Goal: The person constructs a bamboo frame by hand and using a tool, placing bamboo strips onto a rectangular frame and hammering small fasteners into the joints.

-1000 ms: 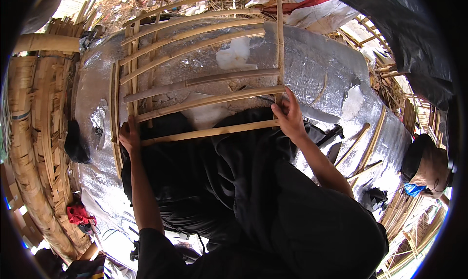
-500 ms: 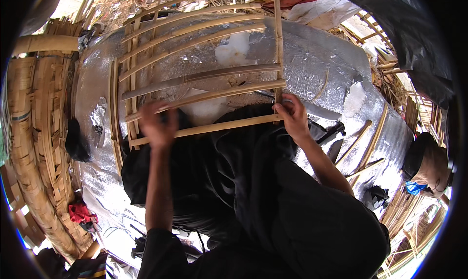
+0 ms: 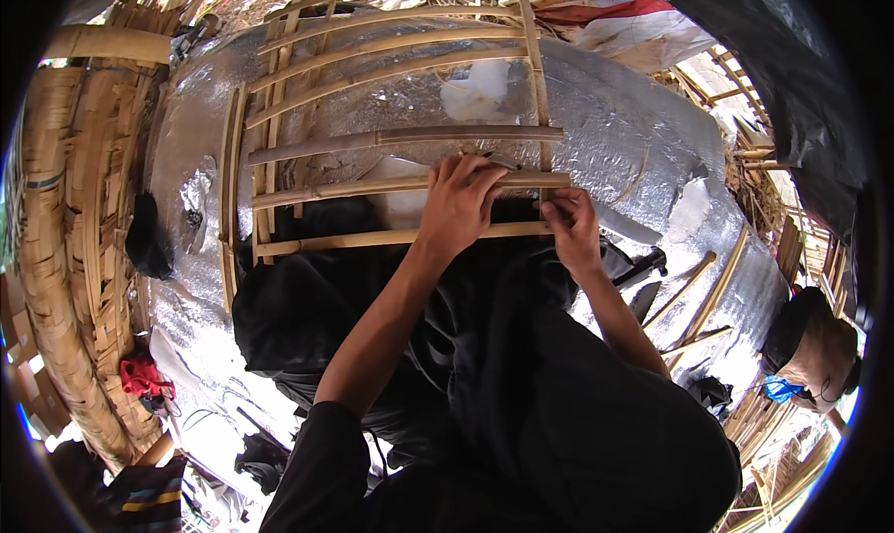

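A ladder-like bamboo frame (image 3: 400, 136) of several long slats joined to side strips lies across my lap and the silver sheet. My left hand (image 3: 458, 202) reaches over the second-nearest slat (image 3: 345, 188), fingers bent and closed around it right of its middle. Whether those fingers also hold something small cannot be made out. At the frame's right side, my right hand (image 3: 575, 230) pinches the side strip between the two nearest slats. The nearest slat (image 3: 372, 241) rests over my black-clothed legs.
A reflective silver sheet (image 3: 615, 114) covers the ground. Loose bamboo strips (image 3: 712, 286) and a dark-handled tool (image 3: 643, 268) lie to the right. Woven bamboo (image 3: 70, 254) stands at the left, near a red cloth item (image 3: 144, 377). White sacking (image 3: 605, 35) lies at the back.
My left hand has moved right, from the frame's left end to the second-nearest slat. My right hand stays at the right side strip. The whole view has shifted slightly.
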